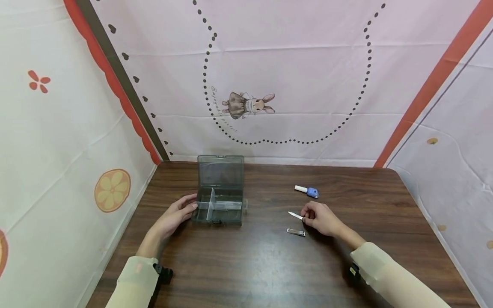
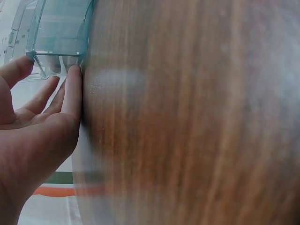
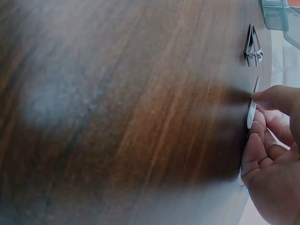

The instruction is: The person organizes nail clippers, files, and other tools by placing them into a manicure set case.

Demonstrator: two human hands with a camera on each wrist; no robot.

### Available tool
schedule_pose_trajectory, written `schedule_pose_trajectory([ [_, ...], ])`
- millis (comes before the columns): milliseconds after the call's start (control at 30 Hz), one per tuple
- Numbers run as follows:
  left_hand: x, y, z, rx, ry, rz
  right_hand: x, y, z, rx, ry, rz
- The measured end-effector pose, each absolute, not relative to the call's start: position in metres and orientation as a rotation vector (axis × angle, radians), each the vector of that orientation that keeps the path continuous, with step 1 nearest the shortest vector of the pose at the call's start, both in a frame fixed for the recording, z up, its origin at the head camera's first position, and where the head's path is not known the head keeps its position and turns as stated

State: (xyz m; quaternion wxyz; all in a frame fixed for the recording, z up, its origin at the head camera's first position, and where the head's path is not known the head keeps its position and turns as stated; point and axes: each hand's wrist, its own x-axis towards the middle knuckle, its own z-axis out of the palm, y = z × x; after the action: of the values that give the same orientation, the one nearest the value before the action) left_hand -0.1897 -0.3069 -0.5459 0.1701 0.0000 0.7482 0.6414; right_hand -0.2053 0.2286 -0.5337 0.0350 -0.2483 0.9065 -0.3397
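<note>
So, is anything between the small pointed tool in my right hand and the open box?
Nothing visible blocks the straight line from your right hand and the small pointed tool to the open box. The nail clipper lies nearer to you, the blue-and-white item farther off, both aside.

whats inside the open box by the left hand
Inside the box, clear dividers split it into compartments; no loose item shows. The lowest parts behind the dividers and tinted front wall are partly covered, so that's unclear.

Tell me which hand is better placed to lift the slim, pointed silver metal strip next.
Probably the right hand: it pinches the strip. The left hand touches the translucent dark plastic box, well away from it.
</note>
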Motion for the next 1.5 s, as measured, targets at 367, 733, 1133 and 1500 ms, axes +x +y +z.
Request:
schedule_pose_trajectory([
  [367,-0.189,-0.308,-0.547,-0.008,2.116,1.836,-0.206,0.227,-0.533,-0.739,2.765,-1.049],
  [733,-0.188,-0.308,-0.544,0.01,2.124,1.83,-0.203,0.225,-0.531,-0.742,2.796,-1.04],
  [1133,-0.191,-0.307,-0.544,-0.011,2.125,1.825,-0.205,0.225,-0.525,-0.817,2.819,-0.973],
  [1500,-0.191,-0.306,-0.544,-0.031,2.135,1.808,-0.211,0.222,-0.519,-0.864,2.789,-0.928],
])
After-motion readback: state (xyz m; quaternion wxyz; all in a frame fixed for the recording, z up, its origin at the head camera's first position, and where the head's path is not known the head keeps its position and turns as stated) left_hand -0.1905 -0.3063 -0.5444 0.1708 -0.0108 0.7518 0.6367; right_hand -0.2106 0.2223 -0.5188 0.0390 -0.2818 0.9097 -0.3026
